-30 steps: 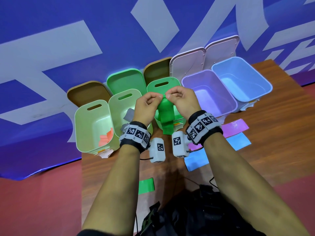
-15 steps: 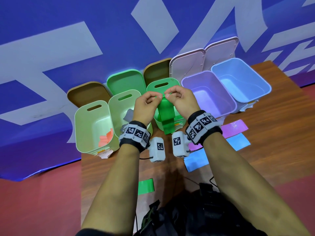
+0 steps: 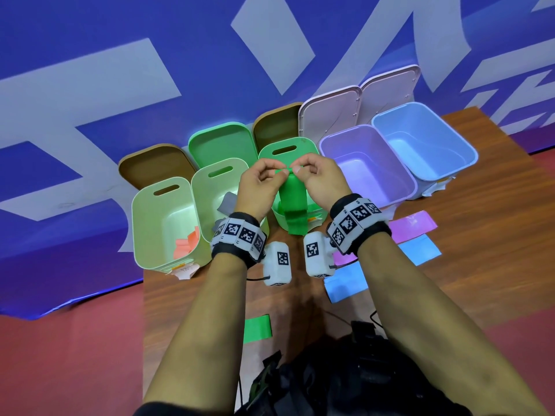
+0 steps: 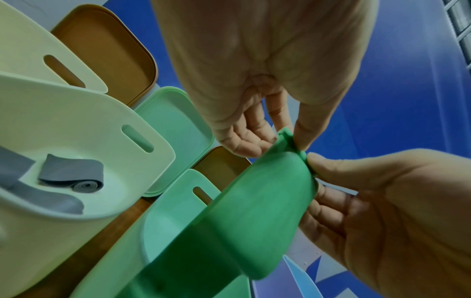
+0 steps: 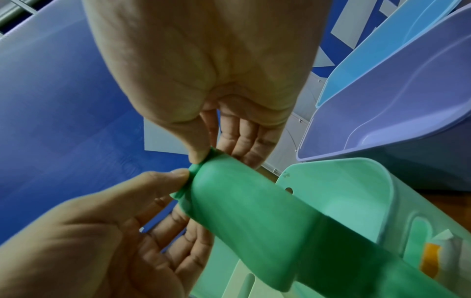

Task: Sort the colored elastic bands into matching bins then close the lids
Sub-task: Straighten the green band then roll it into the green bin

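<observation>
Green band (image 3: 295, 202) is pinched at its top edge by left hand (image 3: 259, 187) and right hand (image 3: 319, 181), hanging over the green bin (image 3: 288, 150). If released off-centre, it could be draped over the front rim or dropped onto the worktop (image 3: 480, 265).

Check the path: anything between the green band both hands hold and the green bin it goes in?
Nothing visible. The left hand and right hand pinch the top of the green band, which hangs over the open green bin. Its lid stands up behind, clear of the opening.
</observation>
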### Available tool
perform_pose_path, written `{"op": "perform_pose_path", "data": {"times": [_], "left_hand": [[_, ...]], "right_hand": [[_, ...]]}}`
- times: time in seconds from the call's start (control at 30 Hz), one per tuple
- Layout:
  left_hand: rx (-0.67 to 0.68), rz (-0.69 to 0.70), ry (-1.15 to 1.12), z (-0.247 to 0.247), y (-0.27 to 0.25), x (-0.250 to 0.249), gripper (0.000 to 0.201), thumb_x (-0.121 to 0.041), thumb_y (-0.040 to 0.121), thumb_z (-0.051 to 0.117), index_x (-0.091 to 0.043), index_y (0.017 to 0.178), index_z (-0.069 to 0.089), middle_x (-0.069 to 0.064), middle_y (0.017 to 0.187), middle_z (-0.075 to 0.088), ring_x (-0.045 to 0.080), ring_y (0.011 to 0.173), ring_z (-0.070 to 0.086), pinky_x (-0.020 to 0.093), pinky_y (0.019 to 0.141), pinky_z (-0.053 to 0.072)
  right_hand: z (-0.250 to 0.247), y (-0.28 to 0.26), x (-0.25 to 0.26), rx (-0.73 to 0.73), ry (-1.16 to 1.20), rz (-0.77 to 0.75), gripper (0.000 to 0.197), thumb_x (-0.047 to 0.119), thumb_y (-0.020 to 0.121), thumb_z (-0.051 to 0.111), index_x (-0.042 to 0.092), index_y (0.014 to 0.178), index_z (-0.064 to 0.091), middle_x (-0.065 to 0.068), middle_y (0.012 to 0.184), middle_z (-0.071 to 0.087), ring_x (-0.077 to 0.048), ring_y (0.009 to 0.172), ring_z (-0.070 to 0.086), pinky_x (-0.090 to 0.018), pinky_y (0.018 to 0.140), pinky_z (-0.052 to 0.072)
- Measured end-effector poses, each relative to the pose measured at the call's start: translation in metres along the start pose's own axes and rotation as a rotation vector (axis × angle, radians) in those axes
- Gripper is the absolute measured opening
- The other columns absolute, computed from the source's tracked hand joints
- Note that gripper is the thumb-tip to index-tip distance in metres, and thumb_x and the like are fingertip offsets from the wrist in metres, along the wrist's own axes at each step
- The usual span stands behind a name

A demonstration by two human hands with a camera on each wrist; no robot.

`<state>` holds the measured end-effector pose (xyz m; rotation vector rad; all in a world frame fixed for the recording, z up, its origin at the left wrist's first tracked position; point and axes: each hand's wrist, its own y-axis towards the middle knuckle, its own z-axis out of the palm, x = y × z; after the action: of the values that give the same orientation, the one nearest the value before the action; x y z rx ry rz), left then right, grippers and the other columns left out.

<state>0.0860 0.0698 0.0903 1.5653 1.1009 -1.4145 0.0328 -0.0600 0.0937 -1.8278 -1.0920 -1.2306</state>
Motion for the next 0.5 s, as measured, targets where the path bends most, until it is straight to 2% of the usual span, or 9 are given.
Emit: {"op": "perform_pose_path", "data": {"times": [0.13,0.27,0.37,0.5], "left_hand": [[-0.009,-0.035,0.012,0.0005,-0.0010,0.0042,0.006,-0.010,0.092,0.065,-0.013,0.089,0.069,-0.004,0.071,0.064,0.000,0.063,0.055,0.018,0.069,0.046],[-0.019,-0.019,-0.019,0.0006,-0.0003,0.0024,0.007,-0.002,0.091,0.064,-0.009,0.089,0.066,-0.001,0.068,0.059,0.001,0.058,0.051,0.012,0.061,0.042],[-0.019,-0.011,-0.029,0.0010,-0.0005,-0.0009,0.006,0.000,0.090,0.064,-0.006,0.092,0.065,0.003,0.067,0.055,0.001,0.056,0.048,0.011,0.058,0.042],[-0.031,-0.039,-0.002,0.0015,-0.0014,0.0014,0.007,-0.013,0.093,0.065,-0.014,0.086,0.068,0.000,0.070,0.059,0.004,0.062,0.051,0.018,0.065,0.043]], "right_hand": [[-0.0030,0.0010,0.0006,-0.002,0.006,-0.014,0.012,0.017,0.093,0.062,0.028,0.092,0.067,-0.011,0.096,0.068,-0.027,0.092,0.064,-0.044,0.091,0.053],[-0.0008,0.0007,-0.0012,0.015,0.014,0.010,0.011,0.021,0.091,0.062,0.032,0.091,0.067,-0.009,0.089,0.068,-0.026,0.088,0.065,-0.045,0.089,0.053],[-0.0001,0.0013,-0.0004,0.007,0.012,0.012,0.012,0.021,0.094,0.059,0.030,0.090,0.066,-0.001,0.087,0.067,-0.024,0.091,0.065,-0.045,0.091,0.052],[-0.0022,0.0001,0.0022,0.010,0.022,0.000,0.015,0.016,0.094,0.058,0.029,0.093,0.067,0.001,0.088,0.068,-0.027,0.092,0.065,-0.045,0.089,0.054]]}}
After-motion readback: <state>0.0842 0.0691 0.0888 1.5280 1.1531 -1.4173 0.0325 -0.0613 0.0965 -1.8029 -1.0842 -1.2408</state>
